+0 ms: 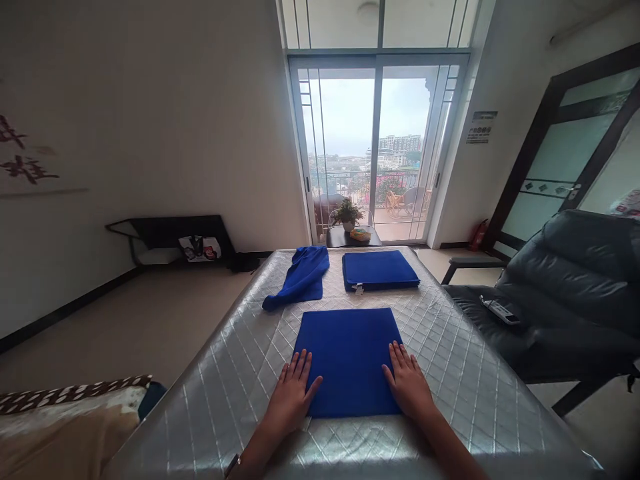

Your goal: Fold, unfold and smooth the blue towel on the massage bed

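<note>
A blue cloth (pixel 353 353), folded to a flat rectangle, lies before me on the silver quilted table cover (pixel 465 400). My left hand (pixel 295 387) rests flat on its left edge, fingers outstretched. On the opposite edge my right hand (pixel 407 380) also lies flat, its fingers pointing away from me. Neither hand grasps anything. Farther back sits a neat stack of folded blue cloths (pixel 381 268) with a white tag at its near edge. Left of the stack, a loose, crumpled blue cloth (pixel 303 277) is spread unevenly.
Beyond the table's far edge stands a small dark table with a potted plant (pixel 349 213) and a colourful packet (pixel 360 235). A black leather armchair (pixel 565 300) is at the right, with a pale device (pixel 500 311) on its seat. Bedding (pixel 70 427) shows at lower left.
</note>
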Demonstrator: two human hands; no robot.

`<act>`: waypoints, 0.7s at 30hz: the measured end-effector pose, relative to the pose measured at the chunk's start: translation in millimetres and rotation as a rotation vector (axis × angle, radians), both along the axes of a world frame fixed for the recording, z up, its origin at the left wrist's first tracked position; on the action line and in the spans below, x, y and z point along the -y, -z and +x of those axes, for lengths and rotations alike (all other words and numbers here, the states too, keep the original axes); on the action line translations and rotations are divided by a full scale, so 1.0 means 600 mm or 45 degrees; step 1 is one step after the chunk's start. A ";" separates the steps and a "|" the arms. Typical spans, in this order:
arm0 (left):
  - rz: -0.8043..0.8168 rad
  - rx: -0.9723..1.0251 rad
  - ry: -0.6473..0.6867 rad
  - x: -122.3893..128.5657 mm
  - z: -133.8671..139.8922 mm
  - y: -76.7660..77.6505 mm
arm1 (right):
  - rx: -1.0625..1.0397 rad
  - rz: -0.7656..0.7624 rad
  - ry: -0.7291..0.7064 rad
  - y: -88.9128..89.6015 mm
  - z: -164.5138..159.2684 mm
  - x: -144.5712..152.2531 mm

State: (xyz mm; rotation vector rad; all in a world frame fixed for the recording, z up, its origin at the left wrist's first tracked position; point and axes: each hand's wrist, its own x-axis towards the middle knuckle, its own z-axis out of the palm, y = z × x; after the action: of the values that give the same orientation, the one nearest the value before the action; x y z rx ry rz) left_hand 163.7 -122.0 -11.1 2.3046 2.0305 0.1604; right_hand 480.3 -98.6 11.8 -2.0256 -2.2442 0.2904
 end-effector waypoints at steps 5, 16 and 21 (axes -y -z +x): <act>-0.008 0.044 -0.016 0.019 -0.006 -0.009 | 0.062 -0.027 -0.029 -0.002 0.009 -0.003; -0.060 0.039 -0.010 0.020 -0.003 -0.026 | 0.109 0.034 -0.007 -0.038 -0.019 -0.104; -0.008 0.040 -0.024 -0.021 0.043 -0.028 | 0.074 0.088 0.021 0.002 -0.021 -0.113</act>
State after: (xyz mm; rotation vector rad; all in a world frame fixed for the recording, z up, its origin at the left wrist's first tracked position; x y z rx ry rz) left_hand 189.6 -109.7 5.9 2.2654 2.0351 0.1900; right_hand 468.0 -30.9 10.6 -2.0427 -2.2365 0.1519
